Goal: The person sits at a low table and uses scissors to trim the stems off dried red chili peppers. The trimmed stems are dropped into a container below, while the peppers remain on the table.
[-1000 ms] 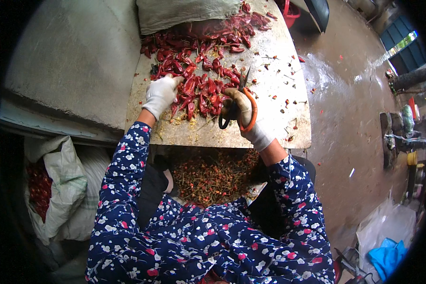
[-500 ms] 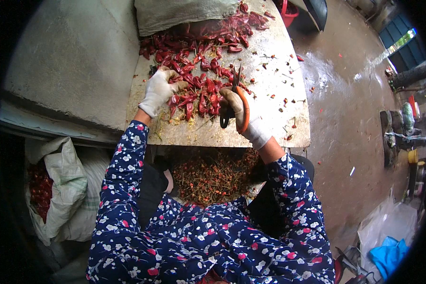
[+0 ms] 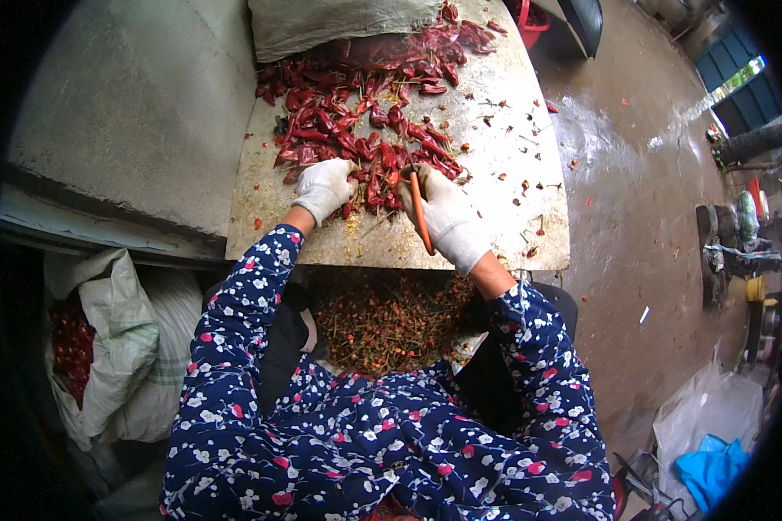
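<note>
Dried red chili peppers (image 3: 326, 122) lie in a loose pile on the pale board (image 3: 513, 234) before me. At the pile's near left edge, my left hand (image 3: 323, 188), in a whitish glove, has its fingers curled together; what they grip, if anything, is hidden. My right hand (image 3: 443, 208), gloved too, is closed on a pair of scissors with orange handles (image 3: 421, 213). The dark blades point away from me among the nearest peppers, partly hidden by the fingers.
Below the board's near edge sits a heap of stems and caps (image 3: 391, 326). A sack (image 3: 122, 321) of red peppers stands at left. Another sack (image 3: 339, 26) covers the pile's far end. Scraps dot the board's right side. A red bucket (image 3: 532, 30) stands far right.
My left hand has come nearer to me and rightward, its fingers drawn in. The scissors have turned in my right hand, and their blades are now lower among the peppers.
</note>
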Tool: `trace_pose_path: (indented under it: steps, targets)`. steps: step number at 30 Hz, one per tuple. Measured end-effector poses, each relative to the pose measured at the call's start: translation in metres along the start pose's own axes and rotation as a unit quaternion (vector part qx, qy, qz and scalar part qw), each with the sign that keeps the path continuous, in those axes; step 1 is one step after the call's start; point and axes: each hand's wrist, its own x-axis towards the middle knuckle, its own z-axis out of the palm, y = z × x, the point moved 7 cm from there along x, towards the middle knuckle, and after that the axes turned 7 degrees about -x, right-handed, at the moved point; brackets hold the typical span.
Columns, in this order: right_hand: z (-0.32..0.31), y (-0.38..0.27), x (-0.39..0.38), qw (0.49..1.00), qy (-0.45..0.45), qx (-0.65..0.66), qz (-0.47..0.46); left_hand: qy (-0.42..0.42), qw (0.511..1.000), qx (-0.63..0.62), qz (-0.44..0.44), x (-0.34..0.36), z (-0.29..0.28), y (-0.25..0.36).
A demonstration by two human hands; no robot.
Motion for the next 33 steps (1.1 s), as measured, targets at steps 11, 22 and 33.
trace_pose_path:
  steps: [11, 22, 33]
  targets:
    - [0.002, -0.012, -0.006, 0.968, -0.009, -0.238, -0.082, 0.138, 0.949, -0.284, -0.003, -0.030, -0.060, 0.014]
    - [0.009, -0.019, -0.003, 0.955, 0.034, -0.268, -0.125, 0.122, 0.959, -0.255, 0.035, -0.062, -0.062, 0.054]
    - [0.005, -0.021, -0.005, 0.952, 0.029, -0.278, -0.123, 0.084, 0.953, -0.291, 0.006, -0.067, -0.067, 0.057]
